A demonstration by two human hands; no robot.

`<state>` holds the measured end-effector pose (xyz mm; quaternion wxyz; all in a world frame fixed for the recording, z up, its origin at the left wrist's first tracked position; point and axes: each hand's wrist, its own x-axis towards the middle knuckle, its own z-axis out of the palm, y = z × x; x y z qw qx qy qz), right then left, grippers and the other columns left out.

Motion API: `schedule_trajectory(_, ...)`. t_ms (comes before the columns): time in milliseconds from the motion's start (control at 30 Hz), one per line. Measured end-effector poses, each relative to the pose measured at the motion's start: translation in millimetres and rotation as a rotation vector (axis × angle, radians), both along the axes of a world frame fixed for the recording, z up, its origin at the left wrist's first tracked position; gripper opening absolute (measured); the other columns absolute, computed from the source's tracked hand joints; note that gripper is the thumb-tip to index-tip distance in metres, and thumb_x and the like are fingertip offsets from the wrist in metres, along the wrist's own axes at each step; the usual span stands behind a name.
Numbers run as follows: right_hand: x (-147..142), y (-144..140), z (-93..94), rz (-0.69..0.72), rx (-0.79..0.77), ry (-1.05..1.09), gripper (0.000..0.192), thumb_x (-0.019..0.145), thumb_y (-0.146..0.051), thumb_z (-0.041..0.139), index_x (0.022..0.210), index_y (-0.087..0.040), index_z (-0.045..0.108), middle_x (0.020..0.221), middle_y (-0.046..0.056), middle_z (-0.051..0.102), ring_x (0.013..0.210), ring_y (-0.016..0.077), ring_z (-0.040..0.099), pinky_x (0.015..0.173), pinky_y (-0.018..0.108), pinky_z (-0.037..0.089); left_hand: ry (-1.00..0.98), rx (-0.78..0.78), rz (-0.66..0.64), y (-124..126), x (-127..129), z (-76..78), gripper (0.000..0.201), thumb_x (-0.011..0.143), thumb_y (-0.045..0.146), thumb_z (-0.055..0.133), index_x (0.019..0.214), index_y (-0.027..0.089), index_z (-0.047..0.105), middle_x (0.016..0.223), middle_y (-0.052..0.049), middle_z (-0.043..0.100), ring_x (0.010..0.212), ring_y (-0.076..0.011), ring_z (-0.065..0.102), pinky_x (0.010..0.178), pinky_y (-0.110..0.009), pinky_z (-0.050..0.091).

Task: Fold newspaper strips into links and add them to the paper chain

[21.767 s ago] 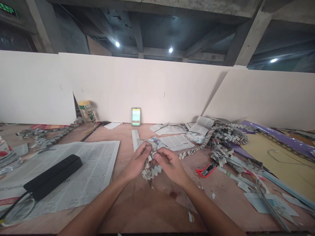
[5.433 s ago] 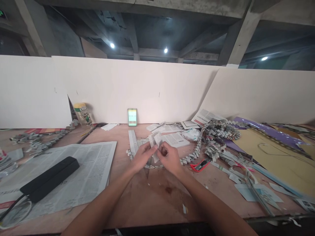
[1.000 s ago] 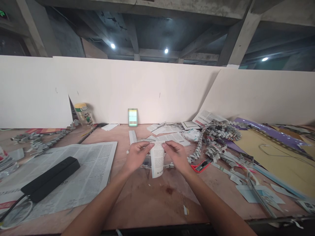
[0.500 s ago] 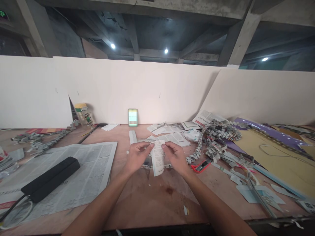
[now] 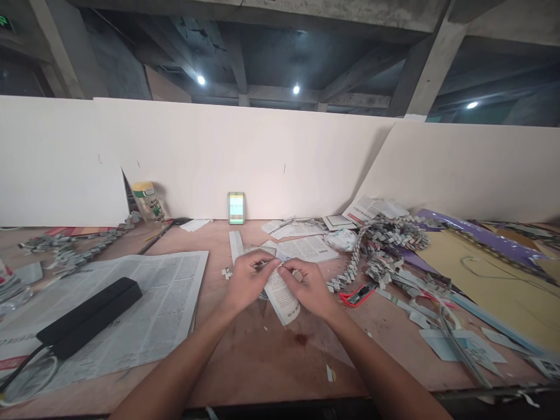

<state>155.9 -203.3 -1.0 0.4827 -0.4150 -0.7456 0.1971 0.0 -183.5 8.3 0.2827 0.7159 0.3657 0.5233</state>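
Note:
A strip of printed newspaper (image 5: 282, 297) hangs from both hands above the middle of the table, slanting down to the right, its lower end curled. My left hand (image 5: 251, 277) is closed, thumb and fingers pinching the strip's top edge. My right hand (image 5: 306, 283) pinches the same edge from the other side, its thumb close to the left thumb. Behind the hands lie cut newspaper pieces (image 5: 312, 249). A chain of folded paper (image 5: 350, 271) runs near my right hand, beside a red-edged cutter (image 5: 357, 295).
A black power strip (image 5: 90, 318) rests on a newspaper sheet (image 5: 175, 309) at left. A phone (image 5: 236, 208) leans on the white board (image 5: 196, 163); a yellow-lidded bottle (image 5: 149, 201) stands left of it. Folded paper chains (image 5: 400, 233) and a metal rod (image 5: 464, 350) lie at right.
The newspaper strip has tilted from nearly upright, its lower end swinging right and towards me. My hands have drawn closer together at its top edge.

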Motion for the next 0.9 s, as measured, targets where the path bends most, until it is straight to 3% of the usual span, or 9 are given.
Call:
schedule_trajectory(233, 4.9, 8.9, -4.1, 0.014, -0.128, 0.033, 0.020, 0.079, -0.029, 0.053, 0.063, -0.019, 0.062, 0.062, 0.000, 0.060, 0.062, 0.0161, 0.053, 0.063, 0.027, 0.040, -0.298, -0.017, 0.409, 39.6, -44.6, 6.4, 0.026, 0.077, 0.039, 0.060, 0.078, 0.014, 0.067, 0.073, -0.003, 0.067, 0.068, -0.0169, 0.060, 0.061, -0.025, 0.046)
schedule_trajectory(300, 8.6, 13.8, -6.3, -0.002, -0.213, 0.090, 0.022, 0.077, -0.031, 0.056, 0.059, -0.018, 0.060, 0.059, 0.000, 0.058, 0.061, 0.0157, 0.052, 0.062, 0.027, 0.039, -0.398, 0.061, 0.588, 46.3, -57.7, 9.1, 0.027, 0.077, 0.040, 0.059, 0.080, 0.014, 0.068, 0.075, -0.004, 0.068, 0.072, -0.0178, 0.061, 0.065, -0.026, 0.047)
schedule_trajectory(367, 11.3, 18.0, -7.7, 0.007, -0.292, 0.133, 0.028, 0.079, -0.037, 0.055, 0.060, -0.017, 0.060, 0.058, 0.001, 0.059, 0.059, 0.0153, 0.053, 0.060, 0.027, 0.041, -0.368, 0.170, 0.637, 44.1, -60.8, 11.3, 0.025, 0.078, 0.038, 0.059, 0.080, 0.015, 0.068, 0.079, -0.004, 0.069, 0.077, -0.0189, 0.062, 0.070, -0.027, 0.048)
schedule_trajectory(433, 11.7, 20.0, -7.8, 0.113, -0.423, 0.235, 0.037, 0.083, -0.048, 0.047, 0.075, -0.016, 0.064, 0.065, 0.005, 0.064, 0.059, 0.0158, 0.056, 0.058, 0.027, 0.043, -0.225, 0.289, 0.502, 34.4, -53.3, 12.2, 0.021, 0.079, 0.035, 0.059, 0.077, 0.018, 0.069, 0.083, -0.005, 0.069, 0.083, -0.0198, 0.061, 0.076, -0.030, 0.048)
schedule_trajectory(500, 9.9, 20.1, -6.9, 0.262, -0.603, 0.432, 0.046, 0.085, -0.055, 0.040, 0.089, -0.017, 0.064, 0.076, 0.007, 0.067, 0.064, 0.0167, 0.060, 0.059, 0.028, 0.046, -0.004, 0.386, 0.233, 21.3, -39.8, 12.2, 0.016, 0.080, 0.032, 0.060, 0.075, 0.022, 0.072, 0.091, -0.004, 0.069, 0.091, -0.0209, 0.059, 0.082, -0.033, 0.047)
schedule_trajectory(567, 7.6, 19.9, -6.5, 0.327, -0.713, 0.646, 0.040, 0.081, -0.055, 0.049, 0.087, -0.017, 0.063, 0.075, 0.006, 0.066, 0.065, 0.0164, 0.060, 0.059, 0.027, 0.046, 0.211, 0.436, -0.018, 9.6, -26.7, 11.9, 0.013, 0.080, 0.029, 0.062, 0.075, 0.026, 0.073, 0.098, -0.004, 0.069, 0.098, -0.0225, 0.056, 0.088, -0.036, 0.044)
schedule_trajectory(633, 6.5, 20.9, -7.3, 0.269, -0.701, 0.766, 0.028, 0.072, -0.045, 0.065, 0.075, -0.018, 0.061, 0.064, 0.001, 0.061, 0.057, 0.0136, 0.057, 0.055, 0.025, 0.044, 0.336, 0.430, -0.173, 2.1, -18.3, 11.7, 0.010, 0.078, 0.030, 0.064, 0.075, 0.027, 0.074, 0.105, -0.003, 0.068, 0.104, -0.0248, 0.052, 0.091, -0.039, 0.041)
schedule_trajectory(733, 7.8, 23.9, -10.2, 0.182, -0.642, 0.823, 0.022, 0.064, -0.033, 0.074, 0.071, -0.017, 0.061, 0.061, -0.002, 0.058, 0.052, 0.0103, 0.051, 0.051, 0.023, 0.039, 0.281, 0.351, -0.222, -0.2, -16.2, 11.3, 0.018, 0.079, 0.034, 0.063, 0.093, 0.026, 0.070, 0.116, -0.006, 0.063, 0.111, -0.0268, 0.049, 0.096, -0.042, 0.037)
schedule_trajectory(900, 7.9, 23.8, -12.8, 0.139, -0.501, 0.695, 0.024, 0.069, -0.035, 0.070, 0.083, -0.015, 0.069, 0.081, 0.005, 0.069, 0.069, 0.0161, 0.059, 0.065, 0.028, 0.044, 0.009, -0.007, -0.174, 12.5, -24.4, 3.1, 0.041, 0.089, 0.039, 0.044, 0.125, 0.021, 0.037, 0.112, -0.011, 0.059, 0.107, -0.0239, 0.051, 0.092, -0.039, 0.038)
